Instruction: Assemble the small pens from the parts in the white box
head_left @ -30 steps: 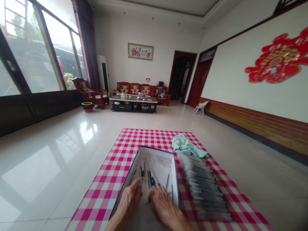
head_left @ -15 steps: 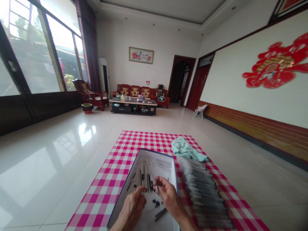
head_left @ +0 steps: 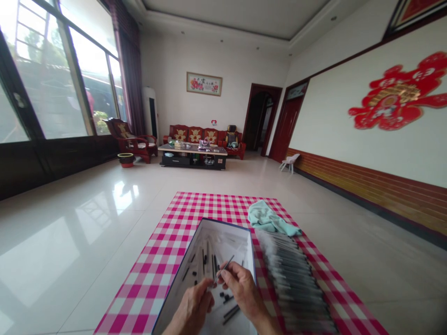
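Observation:
A shallow white tray with a dark blue rim [head_left: 223,235] lies on a pink-and-white checked cloth [head_left: 174,242] on the floor. Several thin dark pen parts [head_left: 206,263] are scattered in it. My right hand [head_left: 242,291] pinches a thin dark rod [head_left: 227,265] that slants up and to the right above the tray. My left hand [head_left: 192,307] is closed beside it, fingertips meeting the right hand's; what it holds is hidden. To the right of the tray lies a long row of packed dark pens [head_left: 293,279].
A light green rag [head_left: 267,218] lies on the cloth beyond the pen row. Glossy floor tiles surround the cloth. Far off stand a coffee table [head_left: 192,156], a red sofa [head_left: 202,135], an armchair [head_left: 129,139] and a small white chair [head_left: 289,163].
Both hands have lifted off the tray bottom and come together. The right hand now holds a thin rod raised above the tray. The view has tilted up slightly.

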Tool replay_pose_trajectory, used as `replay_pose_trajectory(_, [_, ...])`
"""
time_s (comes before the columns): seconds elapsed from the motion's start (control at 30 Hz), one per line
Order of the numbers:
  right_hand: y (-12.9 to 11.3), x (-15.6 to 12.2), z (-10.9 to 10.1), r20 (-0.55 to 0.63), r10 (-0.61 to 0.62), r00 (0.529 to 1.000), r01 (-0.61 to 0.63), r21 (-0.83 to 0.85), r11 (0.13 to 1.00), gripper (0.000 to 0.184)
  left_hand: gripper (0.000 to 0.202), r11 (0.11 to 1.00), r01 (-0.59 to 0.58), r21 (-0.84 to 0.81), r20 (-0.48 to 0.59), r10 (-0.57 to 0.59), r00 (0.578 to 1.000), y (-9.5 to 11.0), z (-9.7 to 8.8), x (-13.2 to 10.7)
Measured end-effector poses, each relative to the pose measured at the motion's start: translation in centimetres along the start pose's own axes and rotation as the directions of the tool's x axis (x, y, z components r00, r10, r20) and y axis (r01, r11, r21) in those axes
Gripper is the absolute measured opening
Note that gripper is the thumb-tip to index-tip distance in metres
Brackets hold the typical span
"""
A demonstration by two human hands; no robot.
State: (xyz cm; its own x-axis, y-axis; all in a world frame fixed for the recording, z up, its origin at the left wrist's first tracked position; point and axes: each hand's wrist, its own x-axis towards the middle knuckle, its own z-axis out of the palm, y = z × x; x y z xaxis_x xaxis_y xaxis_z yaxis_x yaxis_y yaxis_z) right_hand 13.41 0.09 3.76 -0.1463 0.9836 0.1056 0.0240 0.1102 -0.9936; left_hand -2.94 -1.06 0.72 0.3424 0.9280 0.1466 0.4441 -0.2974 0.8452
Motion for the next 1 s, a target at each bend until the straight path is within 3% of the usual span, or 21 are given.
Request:
replay_pose_trajectory(0.17, [-0.4,-0.3,0.0,0.040,-0.010,0.999,0.015,-0.126,0.992,0.017,0.026,0.999,-0.049,-0.011,0.024,0.049,0.999,0.6,-0.2,-0.3])
replay_pose_trajectory(0.37, [-1.4,-0.5,0.0,0.156,-0.095,0.983,0.131,-0.237,0.963,0.015,0.033,0.998,-0.001,-0.059,-0.004,0.001,1.000,1.3,-0.6,-0.2])
replay_pose_trajectory(0.53, [-1.1,-0.5,0.0,0.177,-0.052,0.983,0.068,-0.085,0.994,0.023,0.043,0.998,0.053,-0.040,-0.053,-0.055,0.997,1.8,-1.2,-0.1])
replay_pose_trajectory(0.63, [-0.6,-0.4,-0.4,0.087,-0.011,0.996,-0.002,0.138,0.990,0.028,0.040,0.997,0.072,-0.011,-0.079,-0.072,0.994,1.9,-1.2,0.0])
replay_pose_trajectory(0.73, [-0.3,-0.3,-0.7,-0.037,0.001,0.999,0.010,0.282,0.959,0.024,0.038,0.997,0.076,0.002,-0.089,-0.076,0.993,2.0,-1.1,-0.1])
replay_pose_trajectory(0.87, [-0.4,-0.3,-0.6,-0.032,0.020,0.999,-0.011,0.266,0.964,0.026,0.035,0.999,0.038,-0.009,-0.055,-0.039,0.998,2.0,-1.1,-0.2])
replay_pose_trajectory(1.0, [-0.2,-0.2,-0.4,0.061,0.015,0.998,-0.021,0.092,0.996,0.028,0.032,0.998,-0.009,-0.064,-0.077,0.004,0.997,1.4,-1.0,-0.3])
